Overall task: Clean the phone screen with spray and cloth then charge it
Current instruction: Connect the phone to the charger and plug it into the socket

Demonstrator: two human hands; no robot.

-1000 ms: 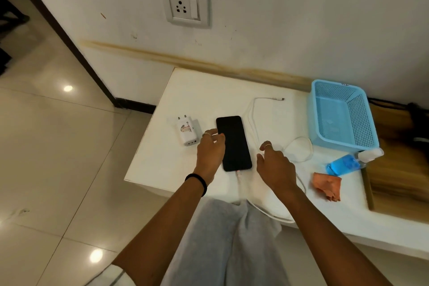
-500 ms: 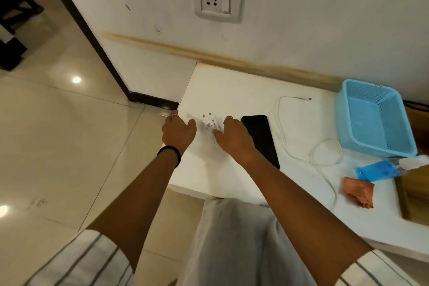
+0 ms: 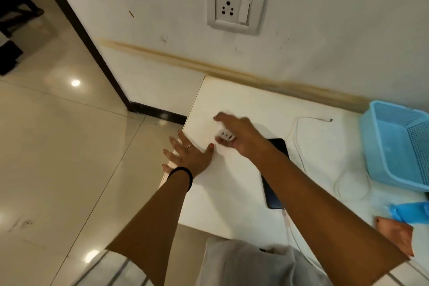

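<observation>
Right hand [image 3: 241, 133] grips adapter [image 3: 224, 135]; left hand [image 3: 189, 154] spread flat; basket [image 3: 380, 146] right.

The right forearm covers much of the phone [image 3: 276, 146], the blurred right hand [image 3: 234, 132] half-hides the charger [image 3: 224, 135], and the frame's right edge crops the basket [image 3: 380, 146] and spray bottle [image 3: 411, 212].

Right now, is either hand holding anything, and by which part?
The right hand holds the white charger adapter by its body, port end showing. The left hand rests flat on the table edge, holding nothing.
</observation>
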